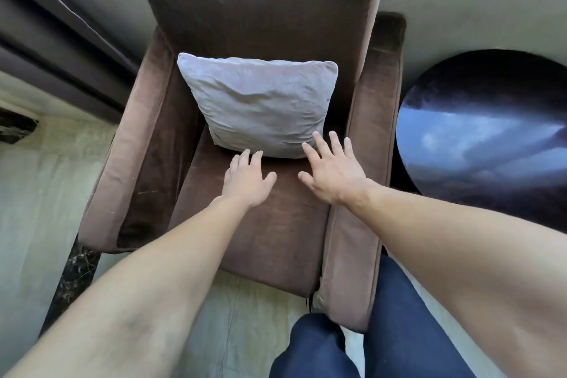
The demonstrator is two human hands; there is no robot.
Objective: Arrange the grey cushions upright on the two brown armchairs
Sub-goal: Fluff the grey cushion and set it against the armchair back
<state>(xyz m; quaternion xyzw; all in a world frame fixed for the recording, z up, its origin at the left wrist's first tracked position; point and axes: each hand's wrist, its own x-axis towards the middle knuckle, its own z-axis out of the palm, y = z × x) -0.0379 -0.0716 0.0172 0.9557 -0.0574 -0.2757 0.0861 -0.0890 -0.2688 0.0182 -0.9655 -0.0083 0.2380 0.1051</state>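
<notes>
One brown armchair fills my view; its twin is out of sight. At three o'clock, just beside its arm, sits a round dark side table. The grey cushion stands upright at twelve o'clock on the seat, leaning on the backrest, a little crumpled. My left hand and right hand hover low over the seat, fingers spread wide and holding nothing, tips near the cushion's bottom edge; whether they touch it I cannot tell. To do this well, I judge I should centre the base and smooth the creases lightly without tipping it.
</notes>
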